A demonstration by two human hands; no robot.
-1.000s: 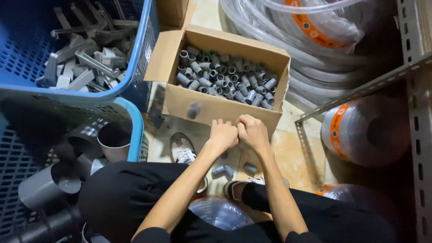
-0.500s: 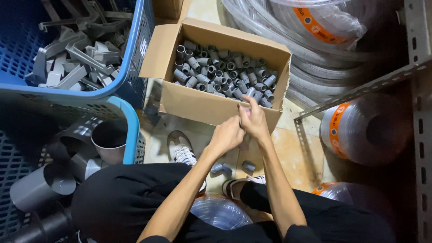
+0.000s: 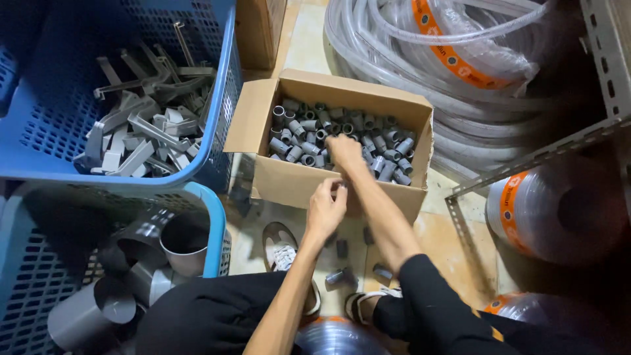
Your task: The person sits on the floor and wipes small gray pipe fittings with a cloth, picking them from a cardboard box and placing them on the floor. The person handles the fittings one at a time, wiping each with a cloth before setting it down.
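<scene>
Grey pipe fittings (image 3: 342,141) fill the cardboard box (image 3: 296,184) — short tube pieces, heaped every which way, so no shared long axis; some lie flat, some stand on end w/ the bore up. I've got the right hand (image 3: 343,151) inside the box now, palm down on the heap near the front wall, about mid-width. Fingers curl into the pile; can't tell if they've closed on a piece or are just resting there. Left hand (image 3: 327,209) hangs outside, just in front of the box's front wall, fingertips pinched together up near the rim. Something small may be between them, too blurry to call.

So the heap lies straight ahead and slightly up-frame from both hands, right hand touching it, left hand a wall's thickness short. Right is clearly the nearer one. The box runs long side left-to-right across my view, left flap folded out.

Loose fittings (image 3: 342,276) sit on the floor (image 3: 440,243) betw. the box and the person's feet, a few dark pieces scattered. Left of the box, a blue basket (image 3: 223,98) w/ grey pipe clips (image 3: 144,131); below it a second basket w/ larger grey pipe couplers (image 3: 184,243). Coils of clear hose (image 3: 460,85) behind and right of the box.
</scene>
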